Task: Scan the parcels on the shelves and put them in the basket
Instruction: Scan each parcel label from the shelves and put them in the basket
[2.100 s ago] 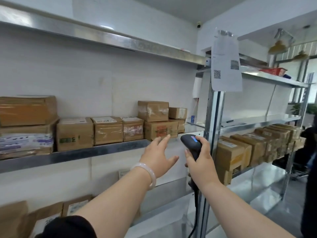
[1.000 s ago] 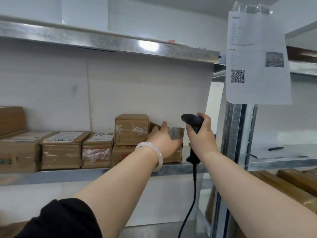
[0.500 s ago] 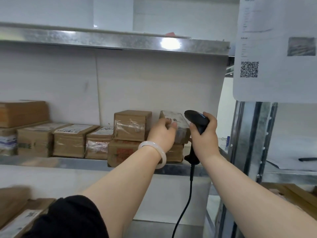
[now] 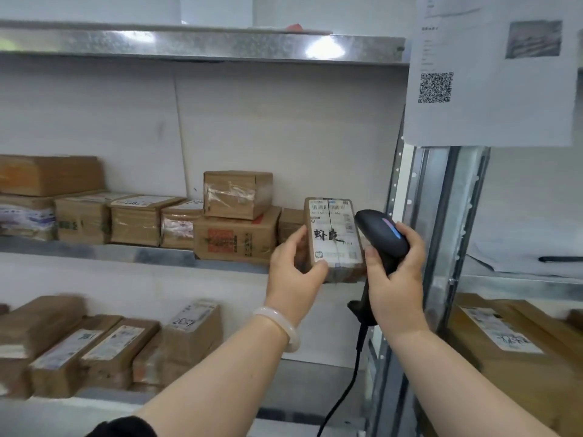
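Nearest, on the bottom level, taped lower parcels (image 4: 94, 345) lie label-up. To the right, past a perforated steel upright (image 4: 441, 216), sits a larger carton (image 4: 504, 357). Above them the galvanised middle shelf (image 4: 94, 249) holds a row of brown boxes (image 4: 138, 222), with one small box (image 4: 236, 193) stacked on another. Behind is a pale panelled wall (image 4: 284, 121). Overhead run a top shelf (image 4: 202, 42) and a hanging sheet with a QR code (image 4: 492, 74).

The parcel (image 4: 334, 234) is held upright in the air in front of the middle shelf's edge. It is brown cardboard under clear tape, and its white label faces the camera, with a barcode on top and black handwriting across it. The left hand (image 4: 293, 272), which has a pale bangle (image 4: 277, 326) on its wrist, grips the parcel's left side, thumb on the label's lower corner. The right hand (image 4: 394, 279) is wrapped around a black corded scanner (image 4: 381, 234), whose head is just beside the parcel's right edge.
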`<state>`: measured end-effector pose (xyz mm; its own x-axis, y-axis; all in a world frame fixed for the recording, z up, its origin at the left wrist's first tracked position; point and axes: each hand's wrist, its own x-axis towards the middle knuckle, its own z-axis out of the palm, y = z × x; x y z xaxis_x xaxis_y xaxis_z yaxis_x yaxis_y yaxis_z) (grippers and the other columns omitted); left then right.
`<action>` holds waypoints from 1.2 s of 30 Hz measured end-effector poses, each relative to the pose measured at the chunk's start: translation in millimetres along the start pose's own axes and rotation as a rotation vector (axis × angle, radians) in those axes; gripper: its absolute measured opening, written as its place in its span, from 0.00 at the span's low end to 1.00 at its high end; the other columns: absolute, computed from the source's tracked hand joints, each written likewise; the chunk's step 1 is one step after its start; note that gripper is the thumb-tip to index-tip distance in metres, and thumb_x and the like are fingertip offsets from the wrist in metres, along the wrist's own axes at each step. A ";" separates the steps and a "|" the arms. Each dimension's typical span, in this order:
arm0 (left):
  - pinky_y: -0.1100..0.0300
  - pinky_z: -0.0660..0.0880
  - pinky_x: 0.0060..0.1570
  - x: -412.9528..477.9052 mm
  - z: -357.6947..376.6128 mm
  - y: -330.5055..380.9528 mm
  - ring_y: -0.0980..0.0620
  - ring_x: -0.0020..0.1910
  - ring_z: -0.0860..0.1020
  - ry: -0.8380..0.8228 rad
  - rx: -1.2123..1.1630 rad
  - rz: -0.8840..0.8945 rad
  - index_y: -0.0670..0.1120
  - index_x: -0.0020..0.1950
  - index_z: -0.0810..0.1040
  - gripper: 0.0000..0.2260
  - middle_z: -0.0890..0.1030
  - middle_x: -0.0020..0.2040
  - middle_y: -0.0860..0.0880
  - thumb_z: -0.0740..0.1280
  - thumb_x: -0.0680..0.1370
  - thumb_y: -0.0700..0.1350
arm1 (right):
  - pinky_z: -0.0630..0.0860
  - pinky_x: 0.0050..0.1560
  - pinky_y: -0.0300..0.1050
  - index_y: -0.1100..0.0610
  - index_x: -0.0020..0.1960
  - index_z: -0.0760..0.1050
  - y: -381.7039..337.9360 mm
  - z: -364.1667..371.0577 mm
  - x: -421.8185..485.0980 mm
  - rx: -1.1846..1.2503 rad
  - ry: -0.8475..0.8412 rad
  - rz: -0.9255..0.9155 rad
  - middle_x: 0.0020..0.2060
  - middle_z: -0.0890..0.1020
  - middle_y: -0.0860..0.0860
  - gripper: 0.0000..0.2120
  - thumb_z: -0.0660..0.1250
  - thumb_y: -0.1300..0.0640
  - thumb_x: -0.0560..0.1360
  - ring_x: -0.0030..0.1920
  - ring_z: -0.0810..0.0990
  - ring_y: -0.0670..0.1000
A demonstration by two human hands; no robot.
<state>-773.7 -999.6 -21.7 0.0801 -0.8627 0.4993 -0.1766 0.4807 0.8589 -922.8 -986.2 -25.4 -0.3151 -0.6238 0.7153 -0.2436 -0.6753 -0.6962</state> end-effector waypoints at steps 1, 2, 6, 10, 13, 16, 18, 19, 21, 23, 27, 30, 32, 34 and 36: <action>0.64 0.72 0.65 -10.6 2.3 -2.9 0.64 0.62 0.72 -0.014 0.009 -0.033 0.58 0.75 0.67 0.31 0.71 0.67 0.56 0.70 0.72 0.46 | 0.73 0.57 0.29 0.47 0.71 0.60 2.7 -5.0 -10.1 0.006 -0.007 0.002 0.62 0.70 0.43 0.25 0.66 0.59 0.78 0.59 0.73 0.31; 0.61 0.71 0.67 -21.1 4.4 -5.4 0.63 0.64 0.71 -0.028 0.019 -0.053 0.58 0.76 0.64 0.33 0.70 0.67 0.56 0.69 0.72 0.45 | 0.72 0.55 0.27 0.48 0.71 0.60 5.4 -9.5 -20.0 0.015 -0.016 0.004 0.62 0.70 0.43 0.26 0.66 0.60 0.78 0.59 0.72 0.31; 0.53 0.74 0.66 -52.9 7.1 -22.4 0.69 0.61 0.73 -0.089 -0.011 -0.079 0.65 0.71 0.64 0.32 0.73 0.61 0.69 0.70 0.73 0.40 | 0.70 0.55 0.25 0.41 0.66 0.61 17.3 -25.3 -57.5 0.023 -0.038 -0.016 0.61 0.69 0.37 0.25 0.66 0.62 0.77 0.59 0.73 0.32; 0.55 0.77 0.63 -74.1 3.0 -40.7 0.68 0.59 0.75 -0.155 -0.032 -0.125 0.71 0.66 0.64 0.35 0.76 0.60 0.71 0.72 0.72 0.39 | 0.70 0.54 0.25 0.40 0.65 0.61 28.2 -34.4 -86.1 0.014 -0.080 0.008 0.61 0.68 0.38 0.27 0.67 0.64 0.76 0.59 0.73 0.32; 0.51 0.80 0.57 -85.6 -2.3 -52.3 0.55 0.63 0.77 -0.153 -0.110 -0.226 0.69 0.67 0.67 0.34 0.77 0.64 0.62 0.70 0.68 0.41 | 0.70 0.54 0.25 0.43 0.67 0.60 39.0 -34.4 -101.9 -0.029 -0.134 0.018 0.62 0.68 0.38 0.27 0.67 0.64 0.76 0.59 0.72 0.32; 0.56 0.82 0.52 -98.6 -11.2 -64.6 0.54 0.60 0.79 -0.137 -0.148 -0.270 0.65 0.66 0.66 0.33 0.74 0.65 0.59 0.70 0.72 0.34 | 0.69 0.55 0.26 0.44 0.67 0.61 47.9 -27.3 -116.8 0.000 -0.171 0.071 0.63 0.68 0.39 0.26 0.67 0.63 0.77 0.59 0.73 0.34; 0.62 0.80 0.50 -107.9 -19.7 -76.3 0.55 0.60 0.78 -0.119 -0.151 -0.317 0.62 0.69 0.62 0.35 0.72 0.66 0.58 0.69 0.74 0.31 | 0.69 0.56 0.27 0.45 0.67 0.61 52.0 -19.1 -127.4 0.022 -0.206 0.086 0.62 0.69 0.37 0.26 0.67 0.64 0.77 0.60 0.73 0.35; 0.63 0.80 0.50 -112.0 -25.3 -82.2 0.53 0.60 0.78 -0.108 -0.148 -0.354 0.59 0.72 0.60 0.37 0.72 0.67 0.57 0.70 0.73 0.31 | 0.69 0.57 0.27 0.45 0.67 0.62 53.3 -14.3 -133.4 0.035 -0.230 0.091 0.62 0.69 0.35 0.26 0.67 0.65 0.77 0.60 0.73 0.35; 0.56 0.80 0.56 -119.5 -38.9 -94.2 0.49 0.60 0.80 -0.078 -0.147 -0.405 0.58 0.76 0.62 0.40 0.74 0.67 0.52 0.70 0.68 0.34 | 0.67 0.58 0.26 0.47 0.67 0.62 56.7 -2.9 -146.3 0.034 -0.279 0.077 0.60 0.69 0.28 0.26 0.67 0.66 0.76 0.59 0.72 0.32; 0.46 0.80 0.58 -126.4 -54.4 -104.2 0.46 0.58 0.82 -0.037 -0.175 -0.445 0.59 0.73 0.67 0.38 0.79 0.64 0.50 0.68 0.66 0.34 | 0.67 0.57 0.25 0.44 0.66 0.62 60.0 10.1 -160.0 0.024 -0.329 0.090 0.61 0.70 0.31 0.27 0.68 0.65 0.76 0.59 0.72 0.32; 0.49 0.81 0.55 -139.9 -90.4 -119.3 0.50 0.58 0.81 0.117 -0.192 -0.516 0.55 0.75 0.65 0.34 0.82 0.58 0.54 0.71 0.74 0.32 | 0.68 0.53 0.24 0.40 0.65 0.63 59.1 41.9 -181.6 0.063 -0.427 0.164 0.60 0.72 0.38 0.26 0.68 0.63 0.76 0.56 0.74 0.33; 0.57 0.80 0.54 -148.7 -120.1 -125.4 0.57 0.56 0.78 0.197 -0.089 -0.497 0.53 0.76 0.63 0.33 0.78 0.60 0.53 0.71 0.76 0.35 | 0.68 0.54 0.24 0.43 0.64 0.64 54.2 72.3 -194.8 0.097 -0.476 0.162 0.60 0.72 0.39 0.27 0.68 0.67 0.75 0.56 0.73 0.32; 0.51 0.80 0.56 -154.0 -142.3 -131.0 0.53 0.56 0.79 0.259 -0.055 -0.504 0.53 0.76 0.62 0.34 0.77 0.61 0.51 0.73 0.75 0.36 | 0.68 0.56 0.25 0.43 0.65 0.63 48.9 93.8 -203.5 0.134 -0.516 0.166 0.60 0.72 0.38 0.28 0.68 0.68 0.75 0.58 0.73 0.33; 0.47 0.80 0.55 -160.8 -167.9 -134.6 0.51 0.57 0.79 0.307 -0.033 -0.524 0.54 0.76 0.61 0.35 0.77 0.59 0.52 0.74 0.75 0.38 | 0.67 0.57 0.26 0.42 0.65 0.63 41.9 116.7 -212.6 0.159 -0.569 0.173 0.61 0.71 0.37 0.28 0.67 0.67 0.76 0.58 0.73 0.33; 0.50 0.81 0.52 -169.9 -197.4 -137.7 0.51 0.57 0.79 0.343 -0.023 -0.536 0.56 0.74 0.61 0.35 0.76 0.57 0.54 0.74 0.75 0.39 | 0.66 0.56 0.24 0.42 0.64 0.63 34.1 140.7 -223.0 0.173 -0.618 0.167 0.60 0.71 0.37 0.28 0.67 0.68 0.76 0.58 0.72 0.32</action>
<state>-569.4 -888.2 -202.3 0.4616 -0.8871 0.0038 -0.0039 0.0023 1.0000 -731.8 -925.5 -200.1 0.2605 -0.8019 0.5377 -0.0703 -0.5712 -0.8178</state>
